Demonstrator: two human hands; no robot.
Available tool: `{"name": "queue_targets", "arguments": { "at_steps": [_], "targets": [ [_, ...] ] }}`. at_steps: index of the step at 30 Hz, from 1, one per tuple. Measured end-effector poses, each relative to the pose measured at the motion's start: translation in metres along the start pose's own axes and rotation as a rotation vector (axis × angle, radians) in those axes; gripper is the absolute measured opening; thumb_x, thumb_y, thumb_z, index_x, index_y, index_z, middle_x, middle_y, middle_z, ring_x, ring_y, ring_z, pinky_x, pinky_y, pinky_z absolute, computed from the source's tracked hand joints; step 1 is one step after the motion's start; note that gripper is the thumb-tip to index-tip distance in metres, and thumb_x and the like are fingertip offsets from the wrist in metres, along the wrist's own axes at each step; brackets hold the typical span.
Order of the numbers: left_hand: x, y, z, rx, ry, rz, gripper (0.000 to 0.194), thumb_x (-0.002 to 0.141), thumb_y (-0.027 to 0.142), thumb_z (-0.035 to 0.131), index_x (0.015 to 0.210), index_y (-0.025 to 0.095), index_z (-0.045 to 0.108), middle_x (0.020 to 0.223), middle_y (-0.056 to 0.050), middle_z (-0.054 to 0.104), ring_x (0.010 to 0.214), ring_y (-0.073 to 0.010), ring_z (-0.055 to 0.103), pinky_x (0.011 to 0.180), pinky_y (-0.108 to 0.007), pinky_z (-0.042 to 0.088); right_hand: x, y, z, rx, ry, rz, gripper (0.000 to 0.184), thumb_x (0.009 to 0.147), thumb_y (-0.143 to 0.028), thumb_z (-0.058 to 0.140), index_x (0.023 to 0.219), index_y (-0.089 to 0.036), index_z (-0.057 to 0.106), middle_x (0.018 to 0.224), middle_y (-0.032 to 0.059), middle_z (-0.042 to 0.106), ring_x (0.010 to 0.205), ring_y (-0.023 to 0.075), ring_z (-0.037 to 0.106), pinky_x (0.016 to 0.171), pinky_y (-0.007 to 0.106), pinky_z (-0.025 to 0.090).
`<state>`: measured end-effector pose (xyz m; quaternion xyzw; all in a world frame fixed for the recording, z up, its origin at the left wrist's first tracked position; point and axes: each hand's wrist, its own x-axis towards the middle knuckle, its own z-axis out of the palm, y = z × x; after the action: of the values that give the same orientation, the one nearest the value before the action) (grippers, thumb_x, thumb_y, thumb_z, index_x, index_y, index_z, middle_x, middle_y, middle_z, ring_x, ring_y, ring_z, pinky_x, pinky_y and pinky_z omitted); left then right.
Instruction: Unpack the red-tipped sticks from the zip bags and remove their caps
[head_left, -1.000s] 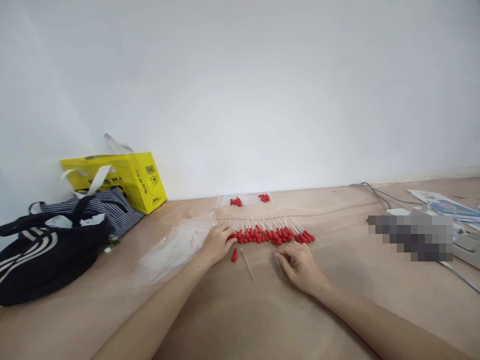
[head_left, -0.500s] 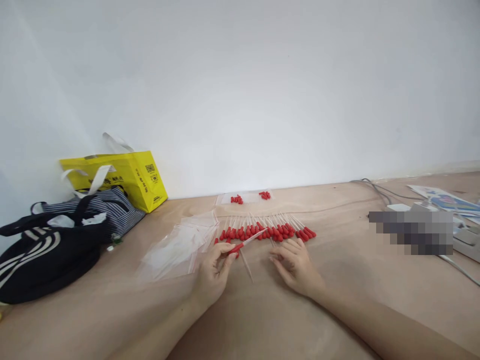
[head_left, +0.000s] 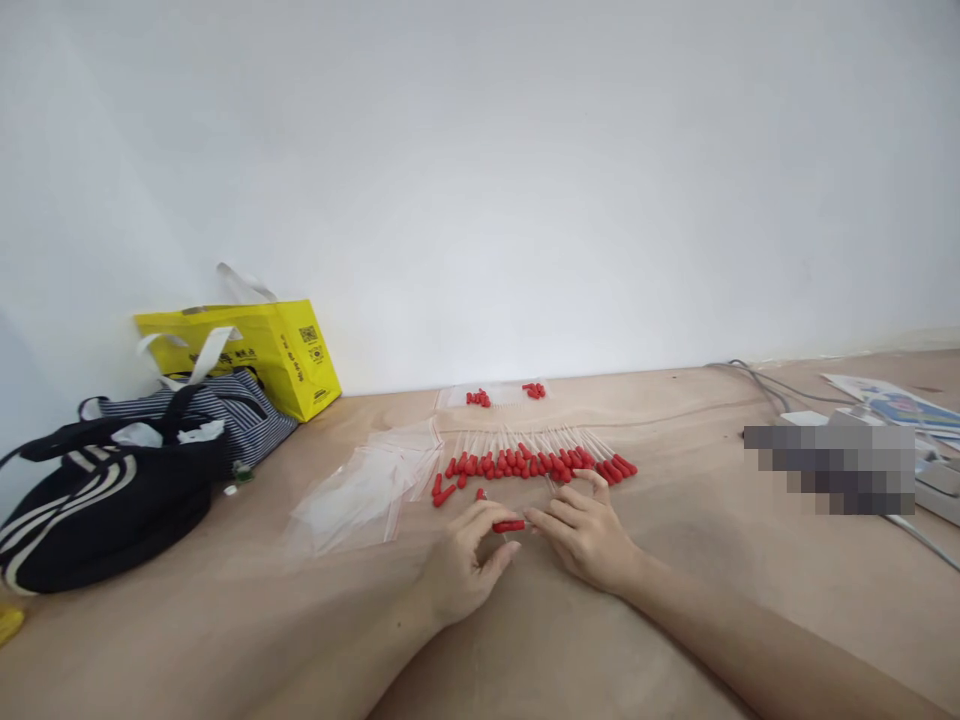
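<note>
Pinched in my left hand [head_left: 466,565] is a dropper [head_left: 508,526], its red rubber bulb lying nearly level. My right hand [head_left: 589,532] has its fingers curled and drawn together at the right end of that bulb. They seem to close on the dropper's clear tube, which they mostly cover. Under my left fingers lies another dropper [head_left: 481,494], partly hidden. Just beyond both hands, a row of droppers [head_left: 525,462] rests on the table, red bulbs toward me and clear tubes pointing away. Several loose red bulbs [head_left: 444,495] lie at the row's left end.
Clear zip bags [head_left: 360,490] are spread left of the row. Near the wall lies a filled clear bag [head_left: 504,396] with red bulbs. A yellow bag [head_left: 300,360], a striped bag [head_left: 251,420] and a black bag [head_left: 105,530] stand left. Cables [head_left: 757,380] and papers [head_left: 900,405] lie right.
My left hand has moved right and toward me, turning the dropper from slanted to nearly level. Both hands are now almost touching. My right fingertips have shifted slightly left.
</note>
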<state>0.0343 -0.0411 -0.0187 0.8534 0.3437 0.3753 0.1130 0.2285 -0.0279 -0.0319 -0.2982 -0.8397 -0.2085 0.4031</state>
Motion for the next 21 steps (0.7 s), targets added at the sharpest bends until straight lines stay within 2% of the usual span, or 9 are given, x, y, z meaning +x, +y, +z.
{"name": "queue_targets", "arguments": {
  "at_steps": [5, 7, 10, 13, 21],
  "targets": [
    [0.0016, -0.0016, 0.0005, 0.284, 0.039, 0.119, 0.014, 0.084, 0.026, 0.047, 0.079, 0.02, 0.059, 0.07, -0.001, 0.062, 0.069, -0.0161, 0.053, 0.068, -0.032, 0.039, -0.0002, -0.0042, 0.0008, 0.014, -0.042, -0.034, 0.02, 0.081, -0.011, 0.04, 0.082, -0.02, 0.058, 0.052, -0.0041, 0.05, 0.06, 0.0103, 0.042, 0.089, 0.039, 0.02],
    [0.0013, -0.0024, 0.0003, 0.334, 0.052, 0.158, 0.015, 0.084, 0.026, 0.047, 0.076, 0.019, 0.059, 0.069, -0.001, 0.063, 0.068, -0.0157, 0.053, 0.069, -0.033, 0.038, -0.0002, -0.0036, 0.0001, 0.029, -0.04, -0.037, 0.019, 0.08, -0.011, 0.041, 0.079, -0.02, 0.058, 0.051, -0.0047, 0.049, 0.059, 0.0101, 0.041, 0.089, 0.039, 0.02],
    [0.0003, -0.0026, 0.0011, 0.342, 0.089, 0.204, 0.017, 0.085, 0.024, 0.045, 0.073, 0.02, 0.057, 0.072, 0.001, 0.064, 0.073, -0.015, 0.054, 0.08, -0.036, 0.034, -0.0009, -0.0023, -0.0013, 0.046, -0.009, -0.048, 0.016, 0.08, -0.013, 0.043, 0.074, -0.019, 0.057, 0.048, -0.0054, 0.048, 0.058, 0.0096, 0.039, 0.087, 0.038, 0.02],
    [-0.0008, -0.0025, 0.0031, 0.334, 0.106, 0.225, 0.019, 0.085, 0.02, 0.043, 0.072, 0.02, 0.056, 0.074, 0.003, 0.065, 0.078, -0.0137, 0.056, 0.093, -0.038, 0.025, -0.0021, -0.0022, -0.0023, 0.068, 0.005, -0.05, 0.017, 0.08, -0.013, 0.042, 0.071, -0.019, 0.056, 0.047, -0.0055, 0.047, 0.058, 0.0094, 0.039, 0.087, 0.038, 0.02],
    [-0.0019, -0.0026, 0.0024, 0.317, 0.072, 0.214, 0.019, 0.085, 0.017, 0.04, 0.076, 0.02, 0.056, 0.083, 0.004, 0.067, 0.084, -0.014, 0.056, 0.099, -0.041, 0.017, -0.0008, -0.0029, -0.0044, 0.109, -0.01, -0.026, 0.018, 0.081, -0.014, 0.042, 0.073, -0.019, 0.057, 0.047, -0.005, 0.048, 0.057, 0.0096, 0.038, 0.085, 0.038, 0.022]
  ]
}}
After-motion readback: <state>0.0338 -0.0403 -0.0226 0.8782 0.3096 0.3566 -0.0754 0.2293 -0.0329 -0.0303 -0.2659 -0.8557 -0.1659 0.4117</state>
